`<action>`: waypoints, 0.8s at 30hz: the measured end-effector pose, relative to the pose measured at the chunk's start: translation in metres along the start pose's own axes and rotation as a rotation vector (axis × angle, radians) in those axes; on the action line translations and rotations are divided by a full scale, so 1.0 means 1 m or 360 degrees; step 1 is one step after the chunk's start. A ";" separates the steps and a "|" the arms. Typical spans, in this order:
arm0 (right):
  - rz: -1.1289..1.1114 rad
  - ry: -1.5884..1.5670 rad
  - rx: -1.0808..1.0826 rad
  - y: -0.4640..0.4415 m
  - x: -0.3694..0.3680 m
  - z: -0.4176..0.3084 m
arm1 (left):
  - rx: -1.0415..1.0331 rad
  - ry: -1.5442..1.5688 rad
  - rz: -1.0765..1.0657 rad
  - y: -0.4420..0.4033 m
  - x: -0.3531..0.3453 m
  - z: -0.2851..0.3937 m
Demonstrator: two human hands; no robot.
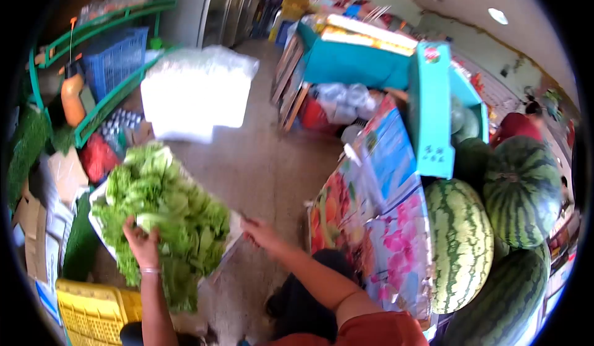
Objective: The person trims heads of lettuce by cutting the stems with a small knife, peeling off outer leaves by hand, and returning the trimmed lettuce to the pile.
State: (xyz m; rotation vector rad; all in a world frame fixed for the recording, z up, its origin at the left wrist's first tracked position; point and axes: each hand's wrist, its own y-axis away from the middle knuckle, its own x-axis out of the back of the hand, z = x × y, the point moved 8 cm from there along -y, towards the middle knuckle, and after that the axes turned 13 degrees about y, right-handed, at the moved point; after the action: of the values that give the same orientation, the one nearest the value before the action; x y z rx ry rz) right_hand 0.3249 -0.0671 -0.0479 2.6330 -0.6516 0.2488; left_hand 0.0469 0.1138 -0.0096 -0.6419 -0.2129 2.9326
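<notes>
A large heap of green leafy lettuce (179, 207) lies on a white-edged, shallow holder (99, 222) to the left of my legs. My left hand (143, 246), with a band at the wrist, reaches into the heap. Its thumb and fingers curl about the pale base of one lettuce (148, 221). At the right corner of the heap, my right hand (261, 233) is closed beside the white edge. A bit of red shows under its fingers, but what it grips is too small to make out.
A yellow plastic crate (93, 312) stands at lower left. White foam boxes (195, 95) sit on the floor ahead. On the right are a flowered cardboard panel (396, 222) and several watermelons (461, 244). A green rack (117, 104) holds a blue basket (117, 61) and an orange spray bottle (72, 98).
</notes>
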 end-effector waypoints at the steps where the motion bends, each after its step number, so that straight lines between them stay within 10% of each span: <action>1: 0.0061 -0.0078 0.0010 0.011 -0.002 -0.005 | 0.0105 0.0026 0.0037 0.005 -0.011 0.014; 9: 0.0109 -0.0136 0.0129 0.028 0.002 -0.023 | 0.1239 0.1014 -0.0048 0.043 -0.055 -0.051; 15: 0.0087 -0.0100 0.0148 0.027 0.001 -0.027 | 0.1524 0.1825 -0.0858 0.060 -0.082 -0.063; 18: 0.0037 -0.0183 0.0118 0.025 -0.001 -0.024 | 0.1373 0.1296 -0.0303 0.049 -0.066 -0.096; 24: 0.0055 -0.0219 0.0127 0.025 -0.001 -0.026 | 0.1431 0.1104 -0.0391 0.050 -0.071 -0.108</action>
State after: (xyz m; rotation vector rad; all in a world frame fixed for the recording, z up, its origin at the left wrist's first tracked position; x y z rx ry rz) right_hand 0.3100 -0.0755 -0.0167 2.7353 -0.7469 0.1057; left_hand 0.1518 0.0648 -0.0865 -1.2328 0.9398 2.0507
